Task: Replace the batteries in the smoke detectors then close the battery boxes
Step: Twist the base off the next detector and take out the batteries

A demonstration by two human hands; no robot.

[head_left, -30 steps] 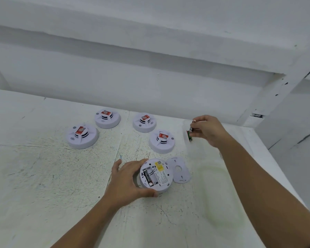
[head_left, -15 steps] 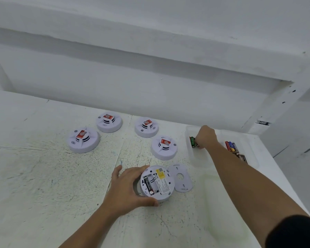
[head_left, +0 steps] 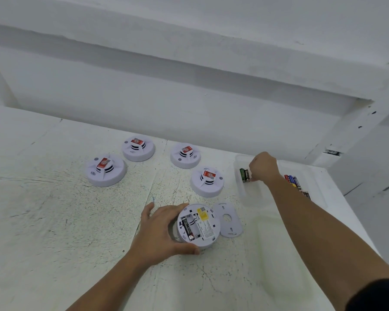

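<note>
My left hand [head_left: 160,234] grips the rim of an upturned white smoke detector [head_left: 199,225] on the table. Its battery box is open, with one black battery [head_left: 187,227] in the left slot and the slot beside it bare. The detector's cover plate [head_left: 228,219] lies flat just to its right. My right hand [head_left: 264,167] reaches into a clear plastic tray [head_left: 241,194], its fingers curled down and its fingertips against two green and dark batteries [head_left: 244,175]. The back of the hand hides whether the fingers pinch one.
Several closed smoke detectors with red stickers stand at the back: [head_left: 105,169], [head_left: 138,148], [head_left: 185,154], [head_left: 207,181]. A second clear tray with several red, blue and black batteries [head_left: 293,181] sits behind my right forearm. A white wall [head_left: 189,104] borders the table's far edge.
My right hand carried a green battery from above the table down into the clear tray. My left hand stayed on the open detector. The camera tilted, bringing the second battery tray into view.
</note>
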